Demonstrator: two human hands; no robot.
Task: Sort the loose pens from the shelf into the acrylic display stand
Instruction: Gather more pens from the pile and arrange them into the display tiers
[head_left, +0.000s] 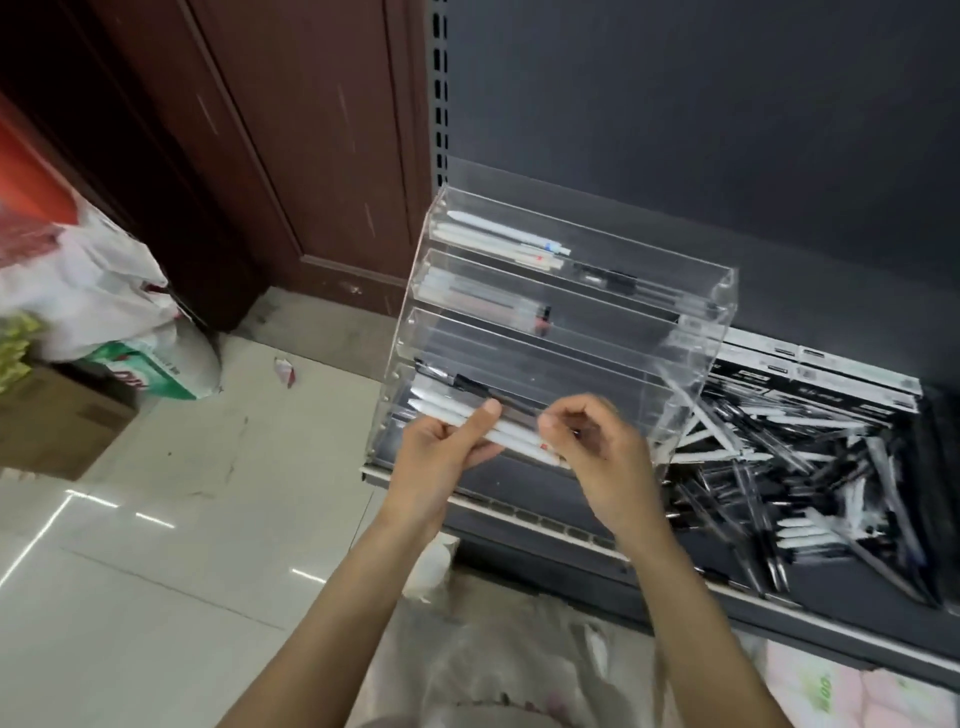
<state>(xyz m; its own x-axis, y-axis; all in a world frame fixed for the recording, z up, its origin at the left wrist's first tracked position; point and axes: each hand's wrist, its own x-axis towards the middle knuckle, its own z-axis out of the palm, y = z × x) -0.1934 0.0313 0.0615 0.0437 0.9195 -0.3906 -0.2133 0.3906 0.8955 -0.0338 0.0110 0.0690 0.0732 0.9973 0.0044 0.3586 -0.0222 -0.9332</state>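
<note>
A clear acrylic display stand (691, 312) with several tiers stands on the left end of a dark shelf (831, 582). Its top tiers hold white pens (498, 236) and a few dark ones. My left hand (441, 457) grips a bundle of white pens (514, 434) in front of the stand's lowest tier, thumb on top. My right hand (597, 447) pinches the bundle's right end with curled fingers. A heap of loose black and white pens (810, 478) lies on the shelf to the right of the stand.
Flat black-and-white boxes (821, 371) lie behind the loose pens. A dark back panel (727, 130) rises behind the shelf. On the tiled floor (156, 571) to the left are a cardboard box (57, 421), plastic bags (88, 291) and a brown wooden door (291, 145).
</note>
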